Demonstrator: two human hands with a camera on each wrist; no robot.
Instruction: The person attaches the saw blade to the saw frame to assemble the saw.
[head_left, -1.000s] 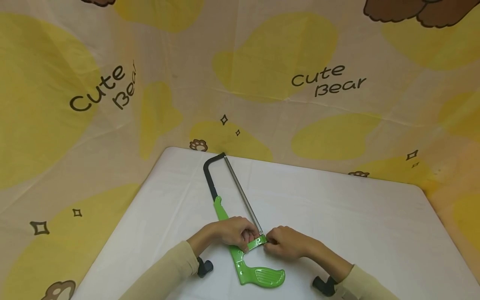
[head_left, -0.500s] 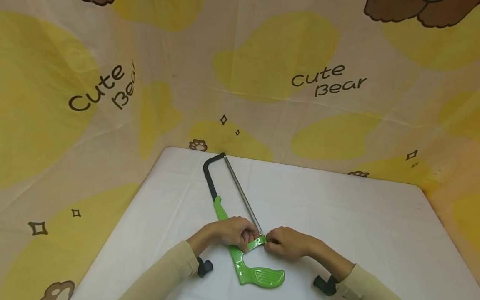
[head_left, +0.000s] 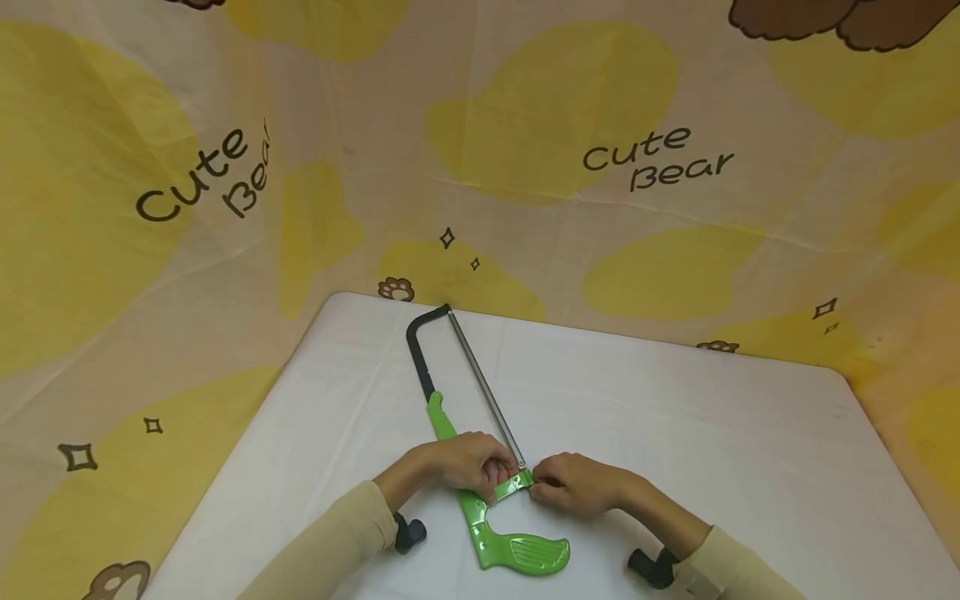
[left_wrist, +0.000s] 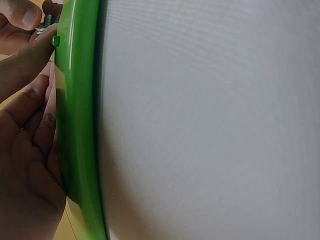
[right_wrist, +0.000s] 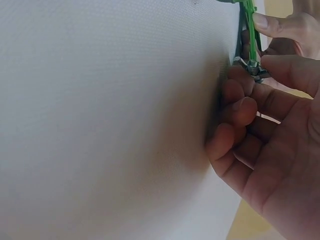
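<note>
A hacksaw with a green handle and frame and a black front bow lies flat on the table. Its grey blade runs from the bow to the short green arm. My left hand grips that arm beside the blade's near end; in the right wrist view its thumb presses the green metal. Just right of the arm, my right hand pinches a metal wing nut between thumb and curled fingers. A bit of threaded bolt shows in the left wrist view. Fingers partly cover the nut.
The saw rests on a white table with rounded corners. Behind and left of it hangs a yellow patterned cloth printed with words and paw marks. Dark camera mounts sit at both wrists.
The right hand and wrist have shifted very slightly right. Saw and left hand stay in place, and both holds look the same.
</note>
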